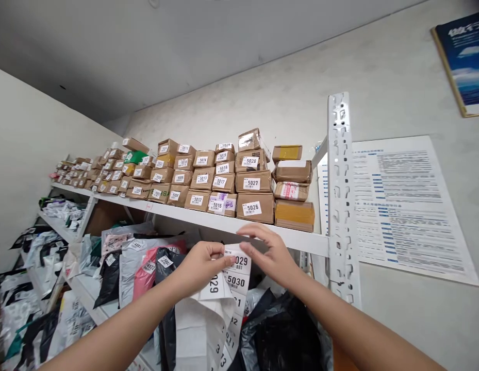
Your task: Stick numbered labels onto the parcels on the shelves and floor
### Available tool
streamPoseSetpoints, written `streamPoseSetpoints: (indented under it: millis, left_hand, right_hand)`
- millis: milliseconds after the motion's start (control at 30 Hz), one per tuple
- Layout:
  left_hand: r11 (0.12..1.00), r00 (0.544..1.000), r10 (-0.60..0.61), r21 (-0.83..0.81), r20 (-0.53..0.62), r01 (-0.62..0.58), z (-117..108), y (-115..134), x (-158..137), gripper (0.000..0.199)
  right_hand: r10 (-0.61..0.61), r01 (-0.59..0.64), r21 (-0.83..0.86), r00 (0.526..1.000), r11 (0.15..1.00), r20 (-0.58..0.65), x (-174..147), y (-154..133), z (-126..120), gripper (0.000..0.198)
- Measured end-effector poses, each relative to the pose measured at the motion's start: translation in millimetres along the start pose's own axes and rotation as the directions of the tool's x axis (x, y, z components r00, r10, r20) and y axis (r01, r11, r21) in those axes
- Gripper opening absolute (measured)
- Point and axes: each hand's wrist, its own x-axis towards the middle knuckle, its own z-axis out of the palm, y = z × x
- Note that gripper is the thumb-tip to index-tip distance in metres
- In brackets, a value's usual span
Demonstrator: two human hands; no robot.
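Note:
My left hand (203, 267) pinches the top of a long strip of white number labels (236, 282) between thumb and fingers. The label at its top ends in 029, with 5030 below it. The strip hangs down in folds, some turned blank side out. My right hand (267, 252) is at the strip's upper right corner, its thumb at the label's edge and its curved fingers apart from the thumb. Whether that thumb touches the paper I cannot tell. Just above the hands, cardboard boxes (255, 207) stand stacked on a shelf, bearing labels such as 5026, 5027 and 5028.
The white shelf edge (224, 221) runs just above my hands to a perforated metal post (340, 196) on the right. Bagged parcels (125, 268) fill the lower shelves at left. A dark plastic bag (287, 330) lies below my right hand. A printed sheet (409, 206) hangs on the wall.

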Motion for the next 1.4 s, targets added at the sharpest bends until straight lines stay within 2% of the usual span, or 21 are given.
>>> streamPoseSetpoints:
  millis: [67,167,267,333,467,533,633,700,733,800,867,933,1000,1067,1200,1300,1400]
  left_hand:
    - [0.999,0.998,0.03,0.045,-0.048,-0.028,1,0,0,0.035]
    - [0.998,0.979,-0.005,0.061,-0.202,0.018,2,-1,0,0.029]
    - [1.0,0.985,0.0,0.026,-0.174,0.005,4,0,0,0.029]
    - [0.998,0.986,0.056,0.032,-0.154,-0.051,6,2,0,0.036]
    - [0.994,0.949,0.109,0.062,-0.297,-0.094,13,11,0,0.039]
    - [0.994,0.944,0.095,-0.014,-0.315,-0.105,17,16,2,0.038]
    - [0.982,0.968,0.037,-0.171,-0.248,-0.081,22,20,6,0.035]
    - [0.975,0.969,0.007,-0.213,-0.246,-0.061,24,19,7,0.036]
    - [0.977,0.959,0.005,-0.204,-0.284,-0.066,24,18,7,0.036]
    - [0.983,0.923,0.026,-0.156,-0.384,-0.093,22,13,6,0.038]
    - [0.984,0.898,0.065,-0.124,-0.435,-0.131,18,8,4,0.039]
    - [0.972,0.914,0.073,-0.178,-0.399,-0.155,11,3,2,0.035]
    - [0.955,0.941,0.035,-0.265,-0.338,-0.131,5,-2,1,0.036]
    - [0.936,0.947,-0.035,-0.342,-0.321,-0.082,-1,-5,1,0.039]
    - [0.89,0.929,-0.142,-0.455,-0.341,-0.031,-5,-7,10,0.045]
    - [0.876,0.909,-0.186,-0.481,-0.373,-0.018,-8,-2,22,0.05]
    - [0.874,0.876,-0.172,-0.481,-0.45,-0.076,-21,6,32,0.051]
  right_hand:
    - [0.055,-0.064,0.078,0.992,0.995,0.111,-6,-4,1,0.015]
    - [0.189,-0.21,0.213,0.975,0.954,0.115,-11,-6,4,0.014]
    - [0.256,-0.267,0.32,0.964,0.909,0.077,-12,-4,5,0.018]
    - [0.263,-0.262,0.333,0.964,0.906,0.044,-12,-3,4,0.019]
    - [0.213,-0.19,0.334,0.977,0.923,-0.032,-10,-5,3,0.016]
    - [0.226,-0.184,0.374,0.972,0.909,-0.069,-8,-6,4,0.015]
    - [0.225,-0.149,0.409,0.964,0.9,-0.144,0,-9,5,0.016]
    - [0.183,-0.11,0.357,0.967,0.928,-0.178,9,-10,6,0.01]
    - [0.168,-0.104,0.325,0.97,0.94,-0.176,14,-10,7,0.008]
    - [0.191,-0.142,0.324,0.974,0.935,-0.125,25,-11,9,0.011]
    - [0.285,-0.265,0.41,0.958,0.873,0.011,37,-12,11,0.026]
    - [0.361,-0.414,0.473,0.91,0.778,0.202,48,-13,12,0.036]
    - [0.367,-0.483,0.466,0.873,0.741,0.322,55,-14,14,0.027]
    - [0.315,-0.435,0.441,0.893,0.785,0.321,59,-16,16,0.016]
    - [0.132,-0.159,0.264,0.984,0.951,0.117,64,-17,21,0.002]
    - [0.001,-0.003,0.114,1.0,0.993,0.012,76,-16,25,0.006]
    - [-0.069,0.069,0.095,0.998,0.993,-0.005,99,-20,33,0.007]
